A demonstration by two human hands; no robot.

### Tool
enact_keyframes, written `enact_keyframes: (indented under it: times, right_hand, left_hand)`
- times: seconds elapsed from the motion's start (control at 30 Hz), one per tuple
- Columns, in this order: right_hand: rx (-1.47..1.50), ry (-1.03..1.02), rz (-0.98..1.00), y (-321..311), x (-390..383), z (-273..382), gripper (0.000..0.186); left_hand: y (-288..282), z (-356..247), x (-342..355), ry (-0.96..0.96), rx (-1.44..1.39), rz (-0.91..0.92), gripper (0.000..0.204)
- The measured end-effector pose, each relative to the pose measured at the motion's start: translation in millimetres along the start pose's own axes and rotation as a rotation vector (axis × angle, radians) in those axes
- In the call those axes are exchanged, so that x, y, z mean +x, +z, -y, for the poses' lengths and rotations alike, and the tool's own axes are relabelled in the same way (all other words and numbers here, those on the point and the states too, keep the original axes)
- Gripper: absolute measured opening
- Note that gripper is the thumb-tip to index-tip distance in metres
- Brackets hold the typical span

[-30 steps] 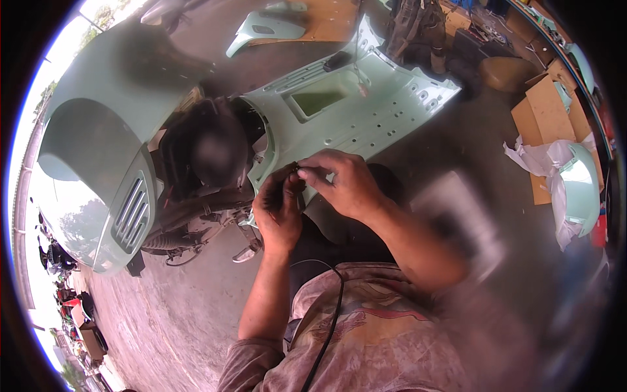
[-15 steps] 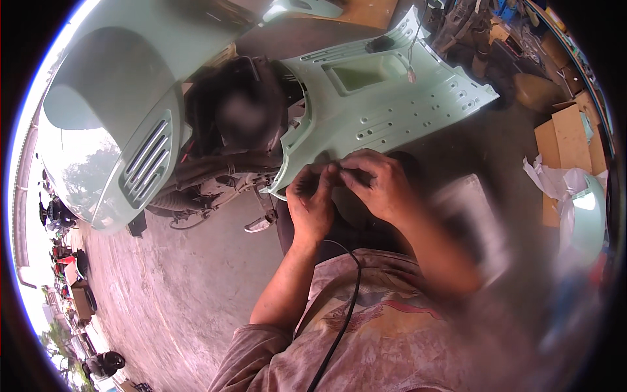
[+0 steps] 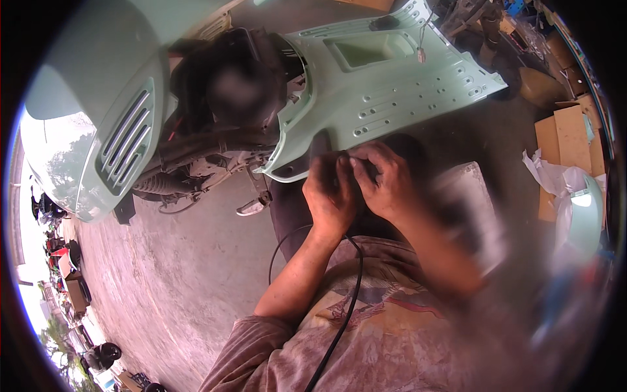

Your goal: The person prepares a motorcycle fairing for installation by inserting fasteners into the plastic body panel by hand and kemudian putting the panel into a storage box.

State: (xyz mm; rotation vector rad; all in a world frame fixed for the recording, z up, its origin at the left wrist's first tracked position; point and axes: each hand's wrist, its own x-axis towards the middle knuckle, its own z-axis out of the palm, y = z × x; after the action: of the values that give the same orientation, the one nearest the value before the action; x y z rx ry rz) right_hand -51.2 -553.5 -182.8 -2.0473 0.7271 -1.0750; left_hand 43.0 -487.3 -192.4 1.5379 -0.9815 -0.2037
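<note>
My left hand (image 3: 330, 196) and my right hand (image 3: 386, 183) meet in front of me, fingers curled and thumbs bent in. Both are closed in a pinch, fingertips close together; whatever sits between them is too small or hidden to make out. Just beyond the fingers lies the near edge of a mint-green scooter floor panel (image 3: 398, 98), with rows of holes and a recessed tray. Left of it stands the scooter's mint-green body cover (image 3: 134, 147) with slotted vents. A black cable (image 3: 356, 287) runs down over my shirt, below the hands.
The dark open cavity (image 3: 241, 88) of the scooter lies between cover and panel, with a silver-ended metal lever (image 3: 253, 204) below. A connector (image 3: 421, 55) dangles over the panel. At right are a blurred whitish box-like thing (image 3: 480, 202), cardboard (image 3: 573, 140) and a mint-green part (image 3: 584, 215).
My hands have shifted a little right in the picture, still together. The scooter parts sit slightly higher, the body cover also further left, and a cable loop now shows beside my left forearm.
</note>
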Motion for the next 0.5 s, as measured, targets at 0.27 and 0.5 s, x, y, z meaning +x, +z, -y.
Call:
enact_keyframes:
  times: [0.27, 0.5]
  right_hand:
    - [0.053, 0.147, 0.047, 6.5, -11.9, -11.7, 0.011]
    - [0.105, 0.17, 0.174, 17.6, -23.3, -20.9, 0.019]
  left_hand:
    - [2.9, 15.6, -11.6, -0.098, 0.064, 0.044, 0.01]
    - [-19.7, 28.2, -17.0, -0.548, -0.226, 0.143, 0.022]
